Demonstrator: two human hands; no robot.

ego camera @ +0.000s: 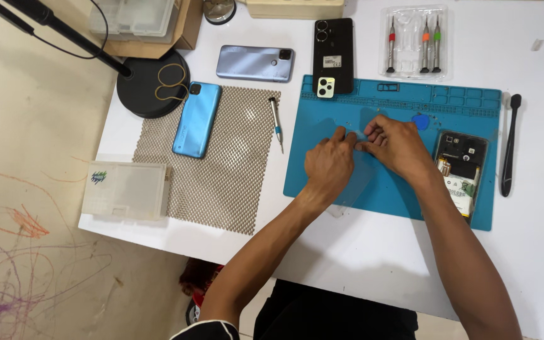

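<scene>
Hands, left (pixel 328 162) and right (pixel 398 146), seemingly pinch clear film (pixel 355 179) between fingertips.

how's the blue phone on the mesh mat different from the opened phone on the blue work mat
The blue phone has its glossy back cover on; the opened phone has its back off, showing battery and dark inner parts. The blue phone lies on the tan mesh mat, left of both hands; the opened phone lies on the blue work mat, beside the right hand. Both lie flat, lengthwise away from the person.

Teal mat (pixel 385 189), beige mesh pad (pixel 228 170)
</scene>
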